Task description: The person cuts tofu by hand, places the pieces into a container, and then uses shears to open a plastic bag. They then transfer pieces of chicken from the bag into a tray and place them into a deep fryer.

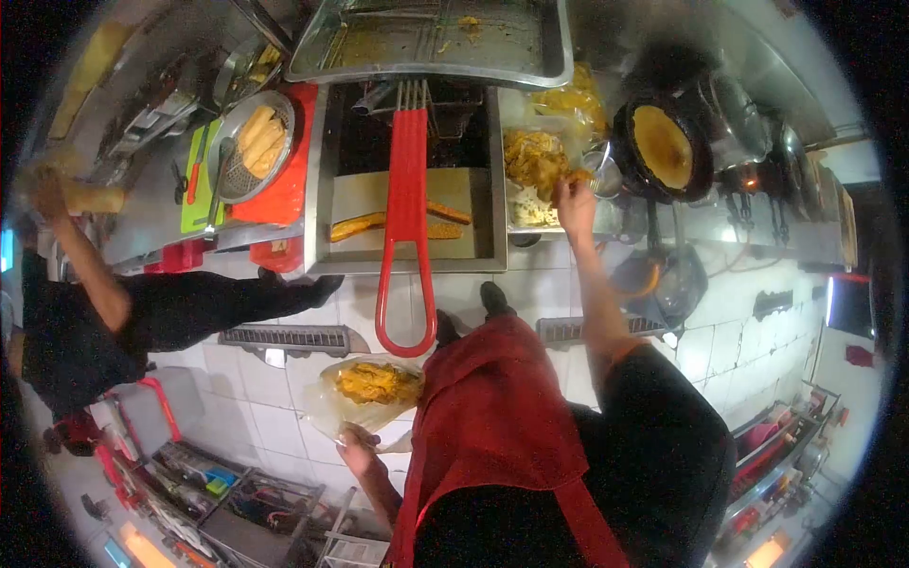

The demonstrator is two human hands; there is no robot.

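Observation:
My left hand (pixel 358 451) is closed on the near edge of a pale, translucent plastic bag (pixel 324 398). Yellow-orange shredded food (pixel 379 382) lies in it, left of my red apron (pixel 502 407). Over the counter, my right hand (pixel 575 206) pinches a small yellow-brown piece of food (pixel 579 177) at the fingertips. Just left of that hand is a heap of similar yellow-brown food (pixel 535 161) in a container, with pale, dark-flecked food (pixel 532 210) in front of it.
A red-handled basket (pixel 409 180) stretches over the fryer (pixel 322 248), where long browned strips (pixel 358 225) lie. To the right, a dark pan (pixel 703 170) holds a flat round (pixel 663 147). At left are a colander (pixel 275 102) of rolls, a green board (pixel 197 180) and another person (pixel 95 312).

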